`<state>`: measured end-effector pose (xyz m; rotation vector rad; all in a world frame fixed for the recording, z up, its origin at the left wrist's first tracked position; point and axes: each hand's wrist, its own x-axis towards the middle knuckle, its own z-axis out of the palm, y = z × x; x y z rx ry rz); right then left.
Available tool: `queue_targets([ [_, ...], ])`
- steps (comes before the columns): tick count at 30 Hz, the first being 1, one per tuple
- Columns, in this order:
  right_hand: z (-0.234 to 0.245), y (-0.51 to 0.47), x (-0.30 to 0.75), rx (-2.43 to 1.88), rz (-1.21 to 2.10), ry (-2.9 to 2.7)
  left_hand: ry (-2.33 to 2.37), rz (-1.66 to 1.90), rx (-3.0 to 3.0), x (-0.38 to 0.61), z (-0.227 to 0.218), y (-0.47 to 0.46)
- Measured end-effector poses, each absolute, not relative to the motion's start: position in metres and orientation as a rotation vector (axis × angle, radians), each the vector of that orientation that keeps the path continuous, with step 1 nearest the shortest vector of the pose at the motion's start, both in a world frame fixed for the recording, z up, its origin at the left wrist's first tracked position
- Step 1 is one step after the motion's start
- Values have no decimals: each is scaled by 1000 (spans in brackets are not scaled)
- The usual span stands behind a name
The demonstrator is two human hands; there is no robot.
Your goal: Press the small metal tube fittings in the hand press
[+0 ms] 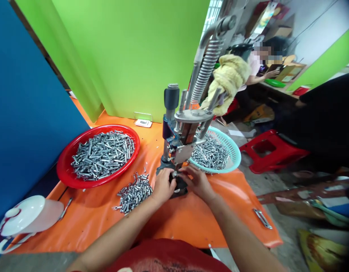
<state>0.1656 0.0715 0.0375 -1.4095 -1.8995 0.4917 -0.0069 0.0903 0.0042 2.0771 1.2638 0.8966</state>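
Observation:
A hand-operated bench press (183,136) with a coil spring and a lever stands on the orange-covered table (219,211). At its base my left hand (164,184) is closed, its thumb and fingers on a small metal part (174,174) under the ram. My right hand (197,182) reaches in from the other side, fingers bent toward the same spot; whether it grips anything is hidden. Left of my left hand lies a loose pile of short metal tubes (136,192). Behind my right hand sits a pale turquoise basket (235,153) of small metal pieces.
A red basin (61,172) full of longer metal tubes stands at the left. A white lidded pot (29,217) is at the front left. A metal tool (262,219) lies near the right edge. A yellow cloth (229,81) wraps the press handle. Red stools (273,151) and other people are beyond.

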Motion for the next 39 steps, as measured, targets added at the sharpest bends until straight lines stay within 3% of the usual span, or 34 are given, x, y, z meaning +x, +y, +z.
queue_targets([
  [5, 65, 110, 228, -1935, 328, -1959, 1294, 986, 2093, -5, 0, 84],
  [11, 53, 144, 268, -2259, 460, -2026, 1296, 1049, 2118, -3, -2, 83],
  [39, 47, 153, 255, -2177, 757, -1900, 1298, 1112, 2192, -3, -11, 86],
])
